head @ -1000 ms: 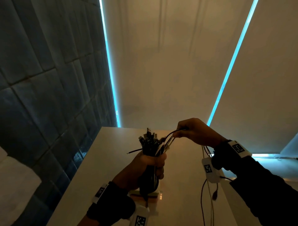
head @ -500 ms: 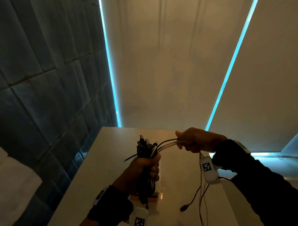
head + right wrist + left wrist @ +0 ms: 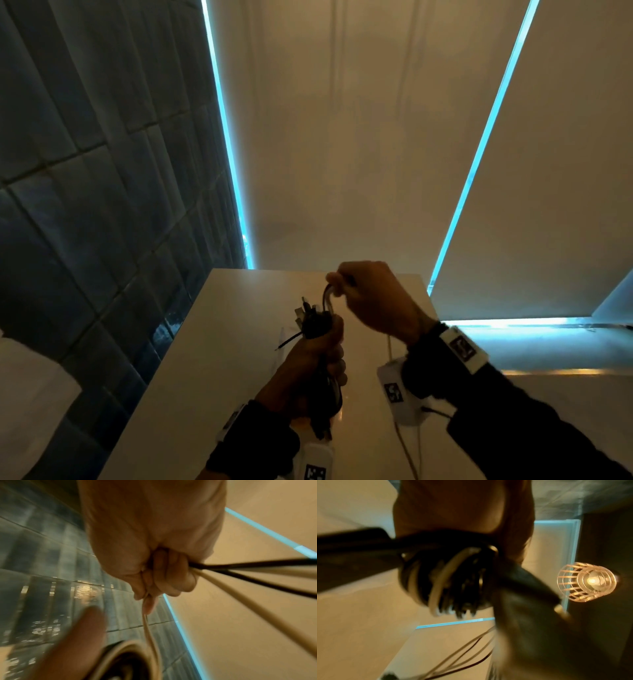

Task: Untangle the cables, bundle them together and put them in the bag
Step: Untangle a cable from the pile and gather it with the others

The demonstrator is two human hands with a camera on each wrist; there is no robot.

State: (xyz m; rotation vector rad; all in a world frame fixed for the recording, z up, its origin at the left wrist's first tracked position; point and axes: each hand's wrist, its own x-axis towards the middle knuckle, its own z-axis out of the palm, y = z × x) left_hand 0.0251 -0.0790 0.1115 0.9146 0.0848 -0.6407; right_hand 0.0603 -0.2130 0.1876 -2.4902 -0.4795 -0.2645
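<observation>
Head view | left hand point(image 3: 310, 363) grips cable bundle point(image 3: 313, 320) (upright) | right hand point(image 3: 371, 301) pinches loose strands point(image 3: 248, 574)

- left hand point(image 3: 310, 370) low, fist upright, fingers wrapped round cable bundle point(image 3: 317, 322), dark sleeve at wrist
- right hand point(image 3: 371, 301) raised just above and right of it, fingers curled, pinching loose cable strands point(image 3: 248, 577)
- both wrists wear white tagged bands

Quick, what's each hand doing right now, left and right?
Left hand: closed, gripping the cable bundle upright.
Right hand: closed, holding the loose cable strands above the bundle.
</observation>
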